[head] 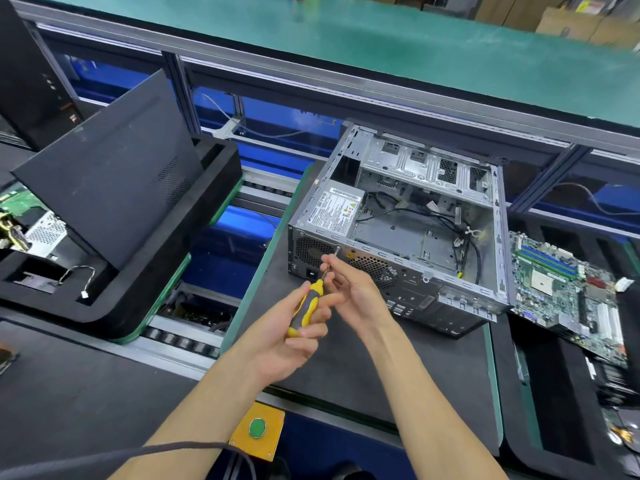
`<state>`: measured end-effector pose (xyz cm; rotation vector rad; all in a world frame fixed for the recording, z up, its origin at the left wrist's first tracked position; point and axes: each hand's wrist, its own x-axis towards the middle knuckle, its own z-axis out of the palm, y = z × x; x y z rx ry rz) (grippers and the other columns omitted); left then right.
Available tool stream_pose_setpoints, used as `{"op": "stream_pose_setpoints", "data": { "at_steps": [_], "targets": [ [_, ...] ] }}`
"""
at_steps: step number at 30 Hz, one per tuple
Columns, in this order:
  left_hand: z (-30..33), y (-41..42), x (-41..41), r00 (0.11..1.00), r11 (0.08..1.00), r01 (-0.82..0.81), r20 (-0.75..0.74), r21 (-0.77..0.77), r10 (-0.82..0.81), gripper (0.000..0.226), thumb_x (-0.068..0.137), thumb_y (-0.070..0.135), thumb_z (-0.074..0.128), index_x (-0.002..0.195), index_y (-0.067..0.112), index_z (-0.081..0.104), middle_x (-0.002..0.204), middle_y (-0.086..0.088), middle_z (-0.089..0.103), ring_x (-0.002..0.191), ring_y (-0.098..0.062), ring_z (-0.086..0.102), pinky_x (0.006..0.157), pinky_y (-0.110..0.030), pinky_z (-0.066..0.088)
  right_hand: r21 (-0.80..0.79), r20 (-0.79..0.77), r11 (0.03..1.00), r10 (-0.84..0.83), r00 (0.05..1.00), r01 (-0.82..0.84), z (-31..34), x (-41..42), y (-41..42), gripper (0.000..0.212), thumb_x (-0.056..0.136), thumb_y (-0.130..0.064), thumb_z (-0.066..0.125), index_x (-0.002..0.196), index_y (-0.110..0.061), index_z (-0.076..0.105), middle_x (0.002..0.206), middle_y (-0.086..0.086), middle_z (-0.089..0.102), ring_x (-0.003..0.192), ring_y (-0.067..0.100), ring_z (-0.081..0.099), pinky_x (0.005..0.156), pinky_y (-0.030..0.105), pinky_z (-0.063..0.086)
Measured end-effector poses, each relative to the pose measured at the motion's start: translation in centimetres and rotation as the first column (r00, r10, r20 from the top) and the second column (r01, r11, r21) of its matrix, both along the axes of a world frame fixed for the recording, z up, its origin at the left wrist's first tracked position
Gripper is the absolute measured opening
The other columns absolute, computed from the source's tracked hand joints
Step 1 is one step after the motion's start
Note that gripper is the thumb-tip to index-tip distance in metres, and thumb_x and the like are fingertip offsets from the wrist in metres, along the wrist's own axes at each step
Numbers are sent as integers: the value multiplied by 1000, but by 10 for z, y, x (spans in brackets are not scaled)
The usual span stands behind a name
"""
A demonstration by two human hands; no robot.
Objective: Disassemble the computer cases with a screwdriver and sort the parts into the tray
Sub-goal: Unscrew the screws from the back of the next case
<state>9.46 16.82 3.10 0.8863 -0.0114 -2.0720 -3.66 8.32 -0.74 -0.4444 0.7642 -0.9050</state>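
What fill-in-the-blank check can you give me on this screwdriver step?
1. The left hand grips the screwdriver by its yellow and ____ handle.
2. The right hand steadies the screwdriver's ____.
3. The tip meets the computer case beside the ____ supply.
4. The green ____ lies right of the case.

Missing words: grey; shaft; power; motherboard

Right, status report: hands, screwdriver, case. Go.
Left hand grips the screwdriver handle; right hand pinches its shaft. Tip at a screw on the computer case rear panel, by the power supply. Nothing in the way.
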Motion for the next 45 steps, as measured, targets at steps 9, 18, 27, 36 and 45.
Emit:
{"op": "stream_pose_setpoints", "data": {
  "at_steps": [9,18,27,36,45],
  "targets": [
    [-9,0,6,929,993,-115,351,-33,120,22,93,26,66,93,6,75,75,-6,67,41,-6,41,31,-16,29,-28,53,998,56,997,-54,-5,2,0,27,83,-14,77,106,-1,77,93,9,70,67,10,57,69,20,52],
    [-13,-1,1,856,986,11,511,-165,76,28,84,33,73,81,6,68,67,-4,50,42,-8,31,32,-18,21,-40,10,999,31,999,-30,-5,5,-1,23,82,-20,74,99,-4,77,96,10,72,70,10,65,65,20,54],
    [-16,-5,-11,734,967,12,659,-253,163,34,88,29,74,108,3,62,64,0,53,43,-10,34,35,-19,21,-31,57,999,22,998,-21,-1,-5,-6,19,81,-15,75,96,-3,79,94,10,73,79,14,68,68,20,55],
    [-29,1,-14,621,931,-95,710,-353,333,18,90,21,72,98,6,65,65,-7,64,36,-10,30,35,-17,19,-72,-24,995,61,998,-63,0,-1,-6,19,96,-13,63,104,-2,76,90,7,71,78,13,67,69,21,55],
    [-32,-4,-18,581,928,-117,734,-354,353,13,88,15,72,90,4,66,59,-9,62,33,-9,28,35,-15,19,-79,-27,996,48,998,-50,-4,-7,-5,17,96,-11,63,103,-1,75,89,8,72,78,15,68,70,23,56]
  ]
}}
